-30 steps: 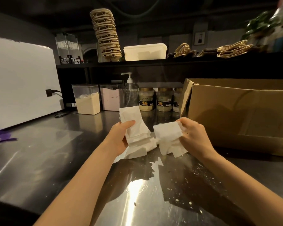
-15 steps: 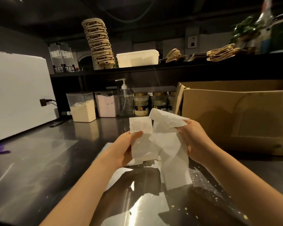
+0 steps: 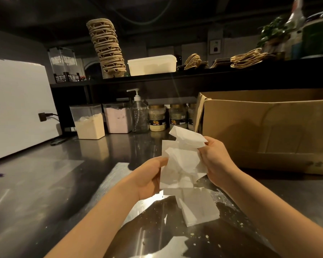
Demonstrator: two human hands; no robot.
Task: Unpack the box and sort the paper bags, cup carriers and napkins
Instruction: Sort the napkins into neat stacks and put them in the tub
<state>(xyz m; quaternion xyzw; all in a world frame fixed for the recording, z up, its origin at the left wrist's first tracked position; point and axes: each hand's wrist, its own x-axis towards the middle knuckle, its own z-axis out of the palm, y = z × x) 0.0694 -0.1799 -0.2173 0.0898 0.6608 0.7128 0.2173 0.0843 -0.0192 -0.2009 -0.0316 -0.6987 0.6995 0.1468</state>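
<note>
A loose bunch of white paper napkins (image 3: 183,164) is held up above the steel counter (image 3: 45,183) between both hands. My left hand (image 3: 147,180) pinches its left edge with thumb on top. My right hand (image 3: 215,161) grips the right side, fingers curled round the crumpled sheets. One folded napkin (image 3: 199,209) hangs or lies just below the bunch. The open cardboard box (image 3: 268,127) stands to the right of my right hand. On the shelf above, a tall stack of cup carriers (image 3: 107,48) leans, and paper bags with twisted handles (image 3: 248,58) lie flat.
A white lidded tub (image 3: 152,65) sits on the shelf. Under the shelf stand powder containers (image 3: 89,121), a pump bottle (image 3: 139,112) and jars (image 3: 157,118). A white appliance (image 3: 17,105) fills the left side. Crumbs speckle the counter near me.
The two separate napkin bunches have been brought together into one between my hands and lifted a little; the view has tilted up slightly.
</note>
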